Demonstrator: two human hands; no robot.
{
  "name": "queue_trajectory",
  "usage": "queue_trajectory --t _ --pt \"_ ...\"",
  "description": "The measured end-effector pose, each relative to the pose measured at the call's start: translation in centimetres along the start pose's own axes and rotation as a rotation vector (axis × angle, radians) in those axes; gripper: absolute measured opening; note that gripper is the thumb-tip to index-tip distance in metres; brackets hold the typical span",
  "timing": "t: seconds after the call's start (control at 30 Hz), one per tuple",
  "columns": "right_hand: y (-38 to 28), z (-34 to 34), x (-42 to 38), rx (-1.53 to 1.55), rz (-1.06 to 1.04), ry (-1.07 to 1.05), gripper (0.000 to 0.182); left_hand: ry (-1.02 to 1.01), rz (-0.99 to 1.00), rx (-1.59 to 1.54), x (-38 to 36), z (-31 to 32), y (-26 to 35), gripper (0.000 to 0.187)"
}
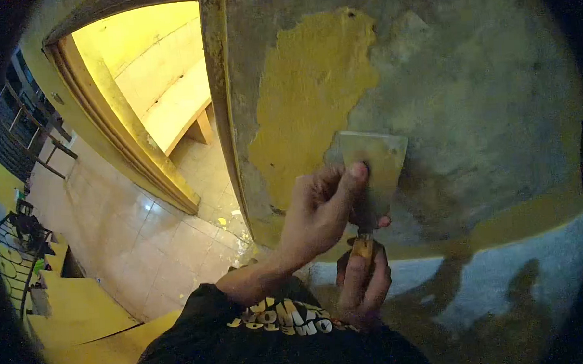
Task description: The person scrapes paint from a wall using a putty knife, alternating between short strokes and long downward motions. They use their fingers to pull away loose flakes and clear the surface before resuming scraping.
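A scraper with a wide, flat metal blade (384,155) and a wooden handle (362,246) is held upright before the wall. My right hand (364,279) is wrapped round the handle at the lower centre. My left hand (322,210) pinches the blade, its thumb on the near face and other fingers partly hidden behind. Behind the blade, the wall (457,103) shows bare grey plaster beside a ragged patch of yellow paint (313,83).
Left of the wall, a doorway with a wooden frame (219,107) opens on a lit yellow room. Paint flakes (222,221) lie on the tiled floor (148,253). A chair (59,156), metal railing (12,269) and yellow surface (82,311) stand at the left.
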State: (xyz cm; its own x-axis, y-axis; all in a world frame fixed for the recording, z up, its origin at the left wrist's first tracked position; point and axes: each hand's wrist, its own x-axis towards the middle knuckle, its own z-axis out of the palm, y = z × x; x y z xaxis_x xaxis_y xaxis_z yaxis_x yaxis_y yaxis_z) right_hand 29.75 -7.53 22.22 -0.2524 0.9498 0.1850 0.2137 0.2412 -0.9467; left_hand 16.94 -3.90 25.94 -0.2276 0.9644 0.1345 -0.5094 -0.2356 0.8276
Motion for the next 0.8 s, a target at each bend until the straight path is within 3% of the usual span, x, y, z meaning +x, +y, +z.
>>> queue_trajectory --t 0.17,0.57,0.63,0.8 --pt "-1.1 0.0 -0.3 0.105 0.095 0.051 0.039 0.0 -0.028 -0.059 0.4 0.1 0.5 0.044" --pt "-1.0 1.3 0.0 -0.109 -0.044 0.129 0.045 0.062 0.034 -0.087 0.5 0.9 0.5 0.043" --pt "-2.4 1.4 -0.5 -0.035 0.034 0.207 0.047 0.099 -0.023 -0.077 0.2 1.0 0.4 0.042" --pt "-0.3 2.0 -0.2 -0.063 -0.004 0.144 0.047 0.102 0.016 -0.112 0.6 0.9 0.5 0.038"
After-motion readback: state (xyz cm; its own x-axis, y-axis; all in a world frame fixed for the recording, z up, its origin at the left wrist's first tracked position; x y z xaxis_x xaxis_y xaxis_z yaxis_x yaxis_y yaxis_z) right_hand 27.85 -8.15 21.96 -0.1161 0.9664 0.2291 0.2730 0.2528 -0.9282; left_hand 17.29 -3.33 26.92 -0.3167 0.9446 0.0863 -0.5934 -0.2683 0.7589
